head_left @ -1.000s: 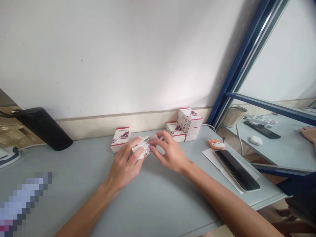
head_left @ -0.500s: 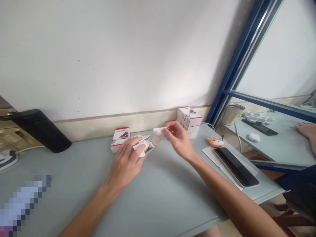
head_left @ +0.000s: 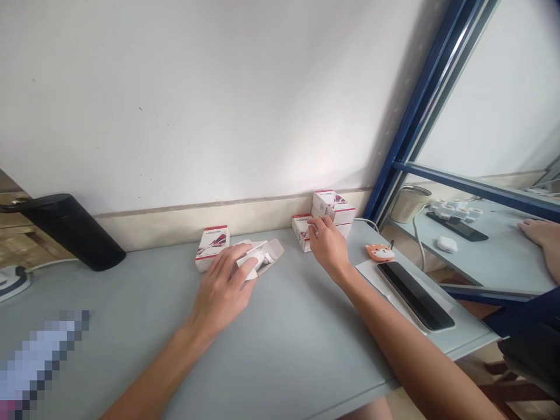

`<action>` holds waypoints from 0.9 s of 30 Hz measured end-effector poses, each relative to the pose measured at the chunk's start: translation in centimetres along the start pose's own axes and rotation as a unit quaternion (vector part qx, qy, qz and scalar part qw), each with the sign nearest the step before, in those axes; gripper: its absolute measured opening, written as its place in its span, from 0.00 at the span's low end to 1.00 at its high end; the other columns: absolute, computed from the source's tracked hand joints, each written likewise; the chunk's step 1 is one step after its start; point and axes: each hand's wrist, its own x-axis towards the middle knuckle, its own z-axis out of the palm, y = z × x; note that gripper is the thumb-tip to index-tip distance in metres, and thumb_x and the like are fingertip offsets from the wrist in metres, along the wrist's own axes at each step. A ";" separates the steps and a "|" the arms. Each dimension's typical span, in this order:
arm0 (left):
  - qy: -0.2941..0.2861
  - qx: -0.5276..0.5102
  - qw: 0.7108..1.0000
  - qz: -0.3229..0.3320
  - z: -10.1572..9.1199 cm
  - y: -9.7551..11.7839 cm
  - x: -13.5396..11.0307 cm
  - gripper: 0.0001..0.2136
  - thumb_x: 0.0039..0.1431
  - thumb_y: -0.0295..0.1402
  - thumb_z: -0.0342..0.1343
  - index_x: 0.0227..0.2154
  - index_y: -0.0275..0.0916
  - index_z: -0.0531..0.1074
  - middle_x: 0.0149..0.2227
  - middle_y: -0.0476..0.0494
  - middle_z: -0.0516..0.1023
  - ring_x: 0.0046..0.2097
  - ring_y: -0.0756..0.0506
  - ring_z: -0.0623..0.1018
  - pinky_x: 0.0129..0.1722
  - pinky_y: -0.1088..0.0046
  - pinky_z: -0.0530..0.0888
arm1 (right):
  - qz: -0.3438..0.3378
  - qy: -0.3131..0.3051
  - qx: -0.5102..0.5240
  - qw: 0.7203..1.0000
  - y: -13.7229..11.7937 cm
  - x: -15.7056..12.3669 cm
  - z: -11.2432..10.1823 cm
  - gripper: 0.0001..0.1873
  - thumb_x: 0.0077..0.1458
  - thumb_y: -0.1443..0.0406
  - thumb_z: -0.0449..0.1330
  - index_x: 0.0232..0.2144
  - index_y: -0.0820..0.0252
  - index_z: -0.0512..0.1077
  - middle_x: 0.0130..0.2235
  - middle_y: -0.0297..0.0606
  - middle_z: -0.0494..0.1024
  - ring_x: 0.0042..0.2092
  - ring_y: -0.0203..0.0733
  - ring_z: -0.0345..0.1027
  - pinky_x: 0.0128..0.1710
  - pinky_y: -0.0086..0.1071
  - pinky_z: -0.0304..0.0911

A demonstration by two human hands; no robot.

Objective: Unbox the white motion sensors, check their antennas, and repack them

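My left hand (head_left: 225, 277) is wrapped around a small white carton (head_left: 251, 265) just above the table. The carton lies tilted, its end flap (head_left: 275, 248) open toward the right, and white items (head_left: 262, 256) show inside. My right hand (head_left: 329, 245) is at a low white and red box (head_left: 301, 232), in front of a stack of similar boxes (head_left: 333, 204). Its fingers are curled together; what is between them, if anything, is hidden. Another white and red box (head_left: 213, 242) stands behind my left hand.
The grey table (head_left: 271, 356) meets a white wall (head_left: 219, 105). A black cylinder (head_left: 79, 233) leans at left. At right are an orange animal-shaped item (head_left: 380, 252) and a dark phone (head_left: 415, 294) on white paper. Beyond the blue frame (head_left: 400, 134) show a beige cup (head_left: 410, 203) and a hand (head_left: 540, 230).
My right hand has moved right, away from the carton's open end to the low box. The small white piece it held no longer shows. My left hand has stayed on the carton.
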 end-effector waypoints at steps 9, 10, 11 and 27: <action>0.006 -0.001 1.000 -0.004 0.1 0.0 0.0 0.23 0.58 0.18 0.64 0.52 0.44 0.68 0.55 0.35 0.78 0.56 0.37 0.80 0.55 0.53 0.79 | 0.054 -0.054 -0.047 0.996 0.3 0.1 0.3 0.13 0.71 0.62 0.51 0.49 0.56 0.74 0.50 0.50 0.81 0.43 0.54 0.78 0.35 0.40 0.63; 0.005 -0.001 1.000 -0.005 0.0 0.0 -0.1 0.23 0.58 0.18 0.64 0.52 0.44 0.68 0.55 0.35 0.78 0.56 0.37 0.80 0.55 0.53 0.79 | 0.053 -0.058 -0.054 0.995 0.2 0.1 0.3 0.13 0.71 0.62 0.50 0.48 0.57 0.74 0.51 0.51 0.81 0.42 0.54 0.78 0.35 0.40 0.63; 0.004 -0.001 1.000 -0.005 0.0 0.0 -0.1 0.23 0.58 0.18 0.65 0.52 0.44 0.68 0.55 0.35 0.78 0.56 0.37 0.80 0.55 0.53 0.79 | 0.051 -0.063 -0.060 0.995 0.2 0.1 0.3 0.14 0.72 0.61 0.50 0.48 0.57 0.74 0.51 0.52 0.80 0.42 0.54 0.79 0.34 0.40 0.63; -0.011 -0.004 1.000 0.007 -0.2 0.3 0.0 0.22 0.59 0.18 0.63 0.53 0.44 0.67 0.56 0.34 0.77 0.56 0.37 0.80 0.55 0.51 0.80 | -0.307 -0.020 0.094 0.947 -4.8 -3.3 -2.2 0.12 0.71 0.60 0.54 0.47 0.52 0.77 0.44 0.39 0.74 0.30 0.34 0.64 0.26 0.31 0.56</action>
